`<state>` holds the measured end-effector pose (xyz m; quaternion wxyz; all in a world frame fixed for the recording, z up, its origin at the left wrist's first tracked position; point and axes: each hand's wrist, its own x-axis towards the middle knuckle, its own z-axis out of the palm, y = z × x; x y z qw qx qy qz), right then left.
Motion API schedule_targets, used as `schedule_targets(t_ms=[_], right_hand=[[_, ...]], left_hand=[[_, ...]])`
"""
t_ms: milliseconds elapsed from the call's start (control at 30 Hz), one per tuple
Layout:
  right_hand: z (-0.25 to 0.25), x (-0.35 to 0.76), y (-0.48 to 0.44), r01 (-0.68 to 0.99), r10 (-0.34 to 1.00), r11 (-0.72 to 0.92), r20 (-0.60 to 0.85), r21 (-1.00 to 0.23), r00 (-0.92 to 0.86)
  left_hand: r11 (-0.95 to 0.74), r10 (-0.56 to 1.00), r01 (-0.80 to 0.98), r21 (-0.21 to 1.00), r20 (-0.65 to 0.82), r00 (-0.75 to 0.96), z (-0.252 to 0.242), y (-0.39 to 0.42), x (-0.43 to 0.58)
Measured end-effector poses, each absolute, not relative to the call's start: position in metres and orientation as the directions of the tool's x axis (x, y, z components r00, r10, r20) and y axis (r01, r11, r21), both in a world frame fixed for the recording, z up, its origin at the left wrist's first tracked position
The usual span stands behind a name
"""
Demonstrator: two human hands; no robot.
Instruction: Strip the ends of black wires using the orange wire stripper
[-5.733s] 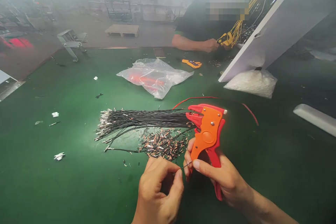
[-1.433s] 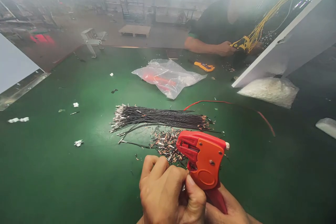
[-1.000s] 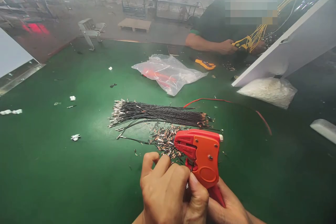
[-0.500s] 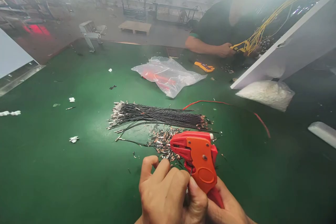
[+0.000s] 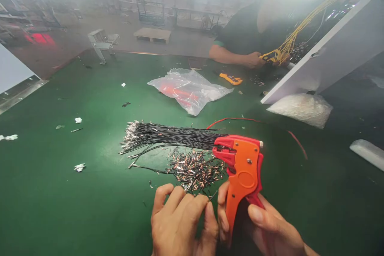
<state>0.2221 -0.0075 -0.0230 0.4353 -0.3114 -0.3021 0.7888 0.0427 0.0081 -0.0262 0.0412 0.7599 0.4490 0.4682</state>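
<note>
My right hand [image 5: 264,228] is wrapped round the handles of an orange-and-red wire stripper [image 5: 242,172], held upright with its jaws pointing left near the wire bundle. My left hand [image 5: 180,224] is curled just left of it, thumb and fingers pinching a thin black wire [image 5: 213,195] whose end shows by the stripper. A bundle of thin black wires [image 5: 171,136] with metal terminals at the left end lies on the green table [image 5: 60,192]. A heap of small cut-off copper-coloured wire ends [image 5: 195,168] lies in front of the bundle.
A clear plastic bag [image 5: 189,90] with red parts lies beyond the bundle. A red wire [image 5: 240,120] curves to the right. A white bag [image 5: 300,108], a tilted white panel [image 5: 324,44] and a yellow tool [image 5: 230,79] are far right. Another person's hand [image 5: 252,59] works on yellow wires there.
My right hand has lifted the stripper up and to the right, away from my left hand. The hands were pressed together at the tool; now they are apart, the wire end showing between them.
</note>
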Motion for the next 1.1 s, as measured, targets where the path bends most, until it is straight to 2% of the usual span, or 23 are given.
schedule_targets(t_ms=[100, 267, 467, 633, 733, 867, 967, 1100], right_hand=[[-0.023, 0.232, -0.001, -0.47, 0.901, -0.391, -0.225, -0.791, -0.371], [-0.025, 0.234, 0.001, -0.323, 0.94, -0.289, -0.203, -0.901, -0.275], [-0.036, 0.232, -0.001, -0.135, 0.958, -0.215, -0.182, -0.967, -0.22], [-0.035, 0.232, -0.003, -0.068, 0.956, -0.222, -0.203, -0.973, -0.213], [-0.03, 0.229, -0.003, -0.082, 0.959, -0.218, -0.198, -0.973, -0.203], [-0.028, 0.224, -0.002, -0.166, 0.962, -0.25, -0.225, -0.954, -0.158], [-0.029, 0.224, 0.0, -0.19, 0.962, -0.244, -0.213, -0.951, -0.17], [-0.026, 0.227, 0.0, -0.236, 0.951, -0.288, -0.249, -0.928, -0.181]], left_hand=[[-0.632, 0.704, 0.638, 0.44, 0.67, 0.236, -0.034, 0.008, 0.044], [-0.713, 0.617, 0.628, 0.311, 0.703, 0.353, -0.049, 0.005, 0.053], [-0.706, 0.647, 0.619, 0.342, 0.667, 0.369, -0.048, 0.007, 0.051], [-0.679, 0.705, 0.585, 0.443, 0.614, 0.354, -0.047, 0.007, 0.048], [-0.648, 0.739, 0.561, 0.515, 0.605, 0.298, -0.046, 0.006, 0.05], [-0.527, 0.836, 0.425, 0.736, 0.539, 0.104, -0.042, 0.005, 0.056], [-0.447, 0.894, 0.325, 0.834, 0.427, 0.133, -0.039, 0.005, 0.059], [-0.364, 0.929, 0.282, 0.888, 0.325, 0.177, -0.037, 0.008, 0.055]])
